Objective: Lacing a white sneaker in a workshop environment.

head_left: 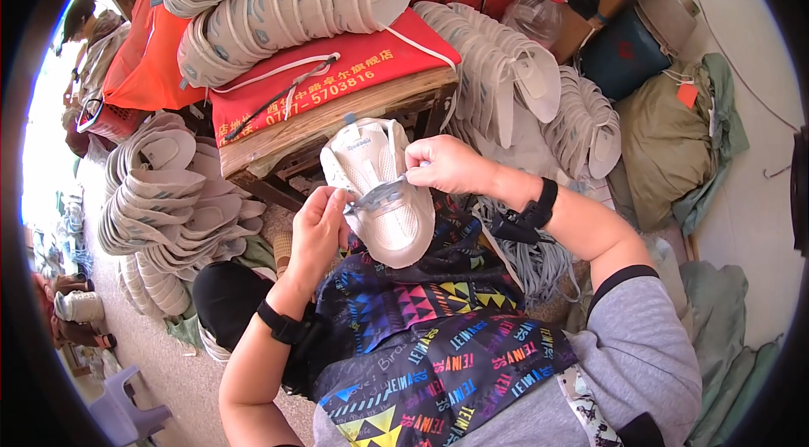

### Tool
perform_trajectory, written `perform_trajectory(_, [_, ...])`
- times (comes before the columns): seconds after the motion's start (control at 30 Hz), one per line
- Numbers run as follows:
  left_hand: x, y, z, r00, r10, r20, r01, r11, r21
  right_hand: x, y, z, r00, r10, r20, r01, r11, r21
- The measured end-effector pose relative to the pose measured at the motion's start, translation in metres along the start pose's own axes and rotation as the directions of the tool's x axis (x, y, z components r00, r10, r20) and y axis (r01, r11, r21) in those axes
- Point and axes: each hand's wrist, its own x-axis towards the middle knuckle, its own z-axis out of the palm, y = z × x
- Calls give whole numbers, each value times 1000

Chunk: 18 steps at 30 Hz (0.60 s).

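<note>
A cream shoe upper (394, 232) with mesh panels lies over my lap, its rounded toe toward me and its collar resting near the wooden stool. Across its throat runs a flat grey-blue shoelace (379, 196). My left hand (322, 219) is closed at the upper's left edge, pinching the lace between thumb and finger. On the other side my right hand (447, 165) also pinches the lace, fingers curled against the eyelet edge. The exact lace ends are hidden in the fingers.
A wooden stool (337, 120) with a red bag (409, 51) carries a row of nested uppers (286, 5). More stacks of uppers (152, 203) stand at left, others (506, 68) at right. Loose grey laces (543, 266) hang by my right side. A plastic stool (126, 405) is lower left.
</note>
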Motion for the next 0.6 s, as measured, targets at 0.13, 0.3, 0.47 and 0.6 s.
perform_trajectory(0.13, [0,-4,-1,1000,14,0,-14,999,36,1,-5,3,999,-43,-9,42,998,-51])
perform_trajectory(0.3, [0,-9,0,983,140,-123,-140,990,8,2,-10,-1,900,-433,-44,352,783,-513])
perform_trajectory(0.47, [2,-13,0,990,106,-93,-98,992,83,10,-19,0,899,-437,25,361,708,-607])
perform_trajectory(0.6, [-2,-8,4,988,110,-109,-94,985,144,12,-20,0,880,-473,48,396,672,-625])
